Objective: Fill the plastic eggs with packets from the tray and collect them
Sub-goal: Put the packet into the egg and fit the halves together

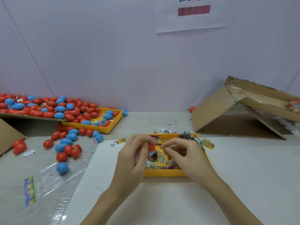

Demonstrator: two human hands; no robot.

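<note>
Left hand (136, 153) curls round a red egg (151, 146) over the yellow tray (164, 173), near centre of the tabletop (243, 168). Right hand (183, 151) pinches a packet (165, 149) at the egg's opening. Egg looks light, stiff, slick: grip round its middle. Packets seem thin and crinkly: pinch an edge. More eggs (65, 111) piled far left.

Eggs (48, 111): glossy smooth plastic. Yellow tray (164, 173): matt plastic, studded floor. Packets (159, 160): shiny printed foil. Box (215, 109): rough brown cardboard, taped. Bag (53, 181): clear glossy film.
</note>
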